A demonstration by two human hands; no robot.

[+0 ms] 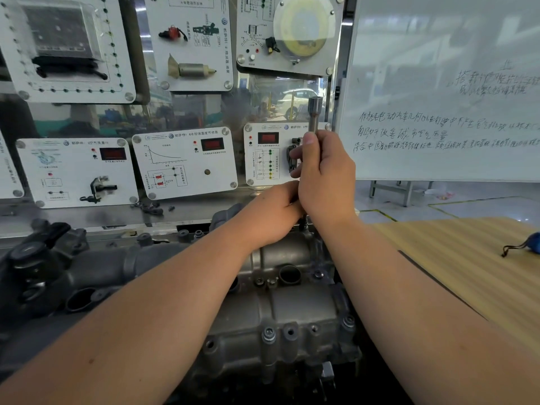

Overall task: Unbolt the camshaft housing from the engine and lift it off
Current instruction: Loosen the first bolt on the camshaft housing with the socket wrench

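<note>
With the right hand (pixel 324 173) clamped around an upright steel socket wrench (pixel 315 118) and left hand (pixel 271 211) fingers pinching its base at the grey cast camshaft housing (pixel 292 302)'s far edge, a tilted tool could probably slip off the bolt.

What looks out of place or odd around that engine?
Little stands out. A few small dark loose parts lie scattered on the metal ledge behind the engine. On the wooden table, a blue object sits at the frame's edge, too cut off to identify.
</note>
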